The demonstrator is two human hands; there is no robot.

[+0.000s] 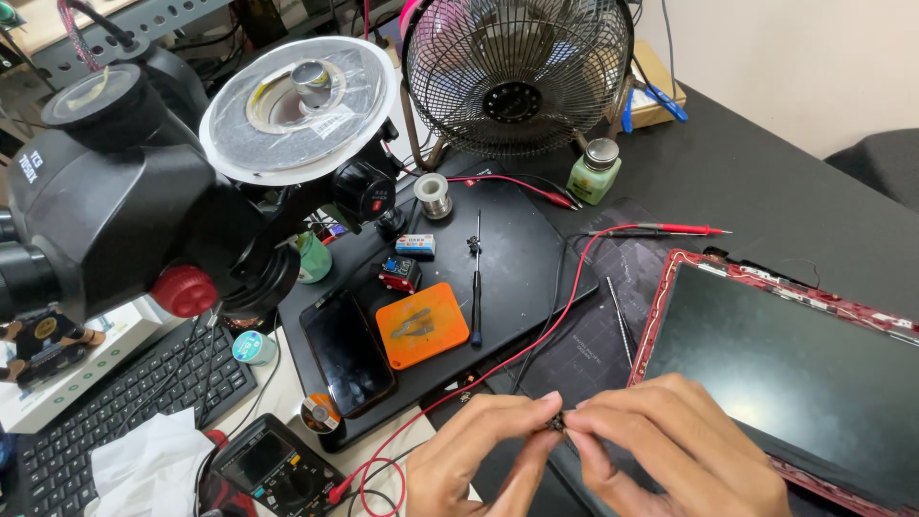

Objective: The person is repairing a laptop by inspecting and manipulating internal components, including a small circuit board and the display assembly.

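At the left edge of the desk lies a black keyboard [115, 402], with a crumpled white tissue [148, 464] on its near end. Above it hangs a big black microscope [124, 201] with a red knob [184, 290]. Just right of the tissue, at the near edge, sits a black multimeter [273, 467] with a red wire [536, 330] that runs away across the desk.

In the middle there is a black mat [522, 258]. On it lie a dark phone [347, 352], an orange square pad [421, 325], a thin screwdriver [475, 287] and a spool of solder [433, 195]. Behind the mat stands a round black fan [517, 72], and beside its foot a small green bottle [594, 172].

At the near edge, both hands meet. The left hand [474, 460] comes up from below, the palm turned inward, thumb and forefinger pressed together on a small dark part [555, 421]. The right hand [670, 445] comes in from the right side, back upward, fingers curled, and its fingertips pinch the same part from the other side. So the part is held between both hands, above the desk, just in front of the left corner of the laptop screen [795, 373]. What the part is, I cannot tell; it is too small.

The screen with its red frame lies flat at the right side of the desk, dark and shiny.
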